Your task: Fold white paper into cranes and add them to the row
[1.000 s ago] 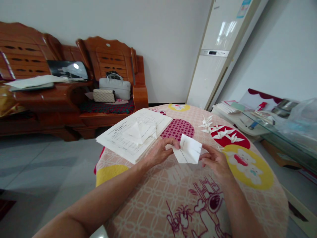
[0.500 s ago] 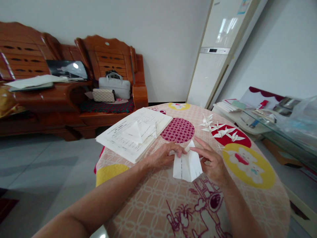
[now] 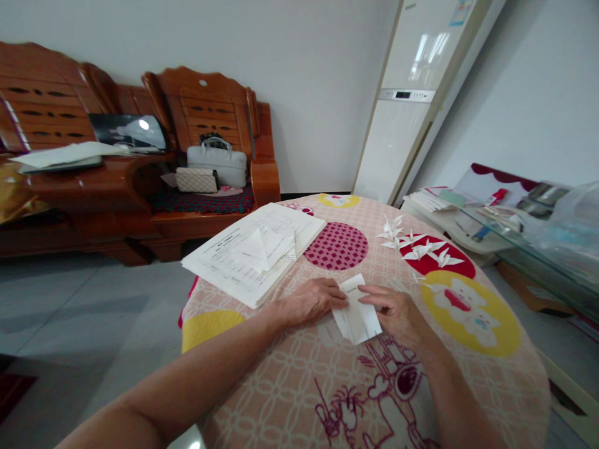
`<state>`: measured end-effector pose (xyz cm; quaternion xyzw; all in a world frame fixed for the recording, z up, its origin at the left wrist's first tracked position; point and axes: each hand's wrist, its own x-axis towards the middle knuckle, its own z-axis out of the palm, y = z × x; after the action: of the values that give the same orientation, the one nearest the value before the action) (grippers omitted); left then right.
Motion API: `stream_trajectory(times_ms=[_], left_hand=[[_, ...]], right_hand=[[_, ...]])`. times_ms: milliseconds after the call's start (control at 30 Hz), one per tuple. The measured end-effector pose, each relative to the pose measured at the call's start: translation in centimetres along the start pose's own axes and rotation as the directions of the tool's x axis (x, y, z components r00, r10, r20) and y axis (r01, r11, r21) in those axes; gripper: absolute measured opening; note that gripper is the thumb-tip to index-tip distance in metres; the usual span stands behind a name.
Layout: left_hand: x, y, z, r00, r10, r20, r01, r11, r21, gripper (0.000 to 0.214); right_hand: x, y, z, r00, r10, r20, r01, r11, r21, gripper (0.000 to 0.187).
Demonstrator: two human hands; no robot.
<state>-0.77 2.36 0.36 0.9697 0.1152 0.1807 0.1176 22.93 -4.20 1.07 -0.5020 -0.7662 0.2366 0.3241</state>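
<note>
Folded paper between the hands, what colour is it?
The folded paper is white with faint dark printed lines, seen in the head view.

The folded paper, held up off the table a second ago with its broad flap facing the camera, is now lying flat on the cloth. It is looking narrower, running from 11 o'clock to 5 o'clock and sitting a little farther toward 6 o'clock. The left hand is coming down with it, fingertips meeting the paper's edge at 9 o'clock, while the right hand, earlier pinching the corner at 3 o'clock, is laying its fingers flat across the sheet, pointing toward 9 o'clock.
</note>
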Motion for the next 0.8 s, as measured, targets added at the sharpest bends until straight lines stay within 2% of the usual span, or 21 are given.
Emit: stream_trajectory(times_ms=[100,200,300,367,500,633,800], left_hand=[[-0.3,-0.4,0.1,1.000,-0.010,-0.020,0.009,0.999,-0.038,0.026],[-0.4,-0.4,0.1,0.999,-0.025,-0.033,0.023,0.998,-0.064,0.033],[-0.5,-0.1,0.1,1.000,-0.008,-0.006,0.007,0.997,-0.080,0.042],[-0.6,0.0,0.0,1.000,0.012,0.019,-0.010,0.996,-0.090,0.041],[-1.1,-0.5,-0.2,0.999,0.017,0.052,-0.010,0.991,-0.130,0.035],[-1.9,-0.8,-0.2,0.997,-0.025,0.068,0.036,0.986,-0.163,0.037],[-2.3,-0.2,-0.6,0.998,-0.005,0.060,0.019,0.972,-0.234,0.035]], right_hand=[[0.0,-0.2,0.0,0.996,-0.032,0.080,0.036,0.998,-0.049,0.046],[-0.1,-0.5,-0.3,0.994,-0.054,0.097,0.067,0.989,-0.132,0.054],[-0.4,-0.6,-0.7,0.991,-0.038,0.128,0.064,0.976,-0.208,0.055],[-0.7,-0.5,-0.8,0.984,-0.029,0.175,0.068,0.972,-0.224,0.054],[-1.6,0.1,-0.6,0.978,-0.046,0.203,0.088,0.975,-0.204,0.052],[-2.3,0.5,-0.4,0.977,-0.087,0.195,0.113,0.986,-0.126,0.050],[-2.4,0.1,-1.0,0.969,-0.010,0.248,0.024,0.998,-0.054,0.036]])
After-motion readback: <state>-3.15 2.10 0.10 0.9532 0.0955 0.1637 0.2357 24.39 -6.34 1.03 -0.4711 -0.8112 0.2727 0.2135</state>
